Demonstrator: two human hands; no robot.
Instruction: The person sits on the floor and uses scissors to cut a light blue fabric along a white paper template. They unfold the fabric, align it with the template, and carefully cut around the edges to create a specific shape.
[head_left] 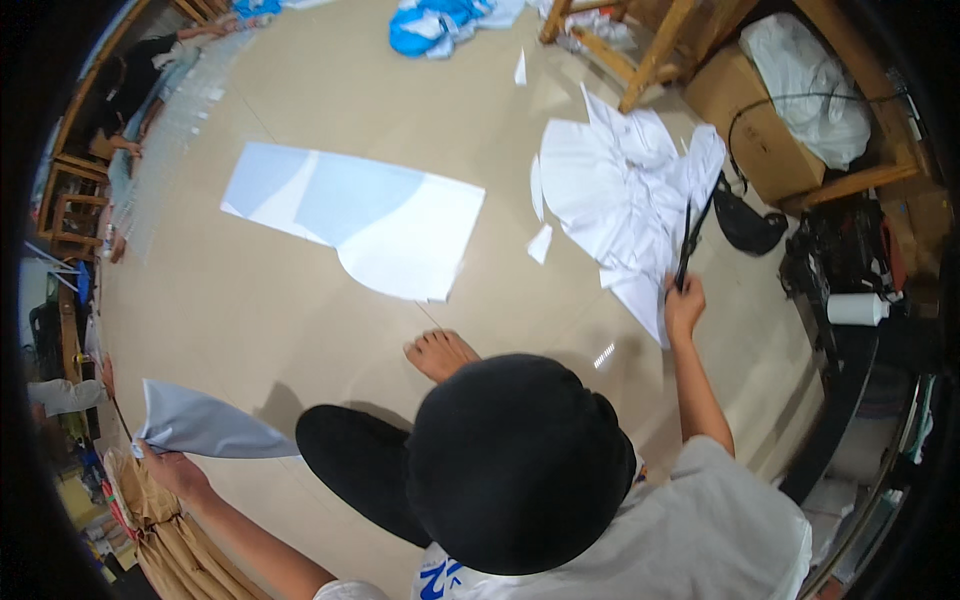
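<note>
Blk cap [520, 465] nearest; L fingers [158, 461] pinching grey cloth [205, 422], R fingers [687, 293] gripping scissors [684, 262].

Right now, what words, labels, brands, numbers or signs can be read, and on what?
Blue print on the wearer's pale grey shirt: visible, partly cut off; I don't transcribe printed text.
White cylindrical plastic bottle: no text I can read; too small.
Brown cardboard box: none legible.
Bunched white fabric, long black scissors: none legible.
</note>
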